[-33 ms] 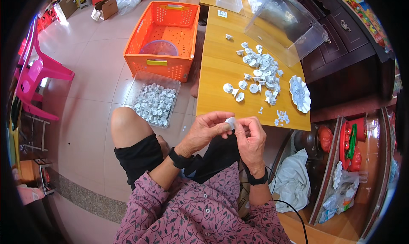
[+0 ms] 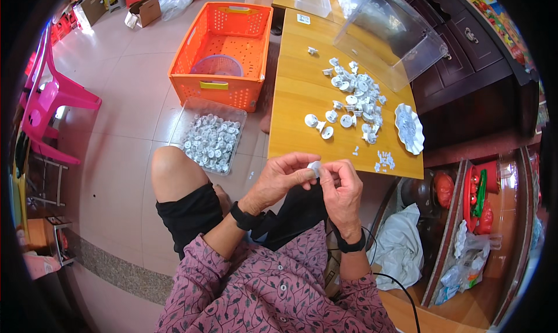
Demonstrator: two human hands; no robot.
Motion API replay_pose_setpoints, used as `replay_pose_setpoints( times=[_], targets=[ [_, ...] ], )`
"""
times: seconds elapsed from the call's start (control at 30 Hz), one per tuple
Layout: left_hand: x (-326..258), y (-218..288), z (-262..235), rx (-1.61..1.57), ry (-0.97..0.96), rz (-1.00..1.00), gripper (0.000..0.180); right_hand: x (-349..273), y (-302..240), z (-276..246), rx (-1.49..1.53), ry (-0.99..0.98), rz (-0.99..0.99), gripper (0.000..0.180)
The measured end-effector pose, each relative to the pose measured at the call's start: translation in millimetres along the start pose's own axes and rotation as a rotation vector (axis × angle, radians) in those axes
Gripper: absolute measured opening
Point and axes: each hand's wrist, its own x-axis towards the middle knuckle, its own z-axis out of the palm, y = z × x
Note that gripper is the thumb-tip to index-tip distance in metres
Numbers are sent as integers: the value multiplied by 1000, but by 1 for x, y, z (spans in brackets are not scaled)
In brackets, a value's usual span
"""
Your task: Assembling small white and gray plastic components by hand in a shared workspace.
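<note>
We are finding almost nothing moved since the earlier frame: the person's left hand and right hand are staying together, and any shift in the small, rounded white plastic part between them is too slight for us to be sure of. That part is sitting just off the near edge of the yellow wooden bench, above the lap. We are seeing the left fingers pinching it from its left, thumb against forefinger, while the right fingers are closing in a pinch at its right edge; how much they are gripping is hidden. Neither hand is nearer, since both are touching it, and its long axis is escaping us behind the fingertips. Beyond, a loose heap of white plastic parts with round discs is lying forward and to the right, and a scatter of tiny white plastic pieces is lying to the right, nearer the right hand. Forward and left, a clear plastic tub is holding many similar parts on the floor. As for writing, a small white square label is showing dark marks on the far bench, but we are not managing to read them.
</note>
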Motion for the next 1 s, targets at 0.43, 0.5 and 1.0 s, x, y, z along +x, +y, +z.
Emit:
replay_pose_setpoints(
  times=[0.43, 0.5, 1.0],
  targets=[
    [-1, 6, -7, 53, 81, 40, 32, 3, 15, 9, 12, 48, 28, 7],
    [0, 7, -10, 63, 114, 36, 32, 8, 25, 11, -27, 108, 48, 8],
    [-14, 37, -69, 336, 644, 320, 29, 45, 79, 32, -257, 85, -15, 34]
  ],
)
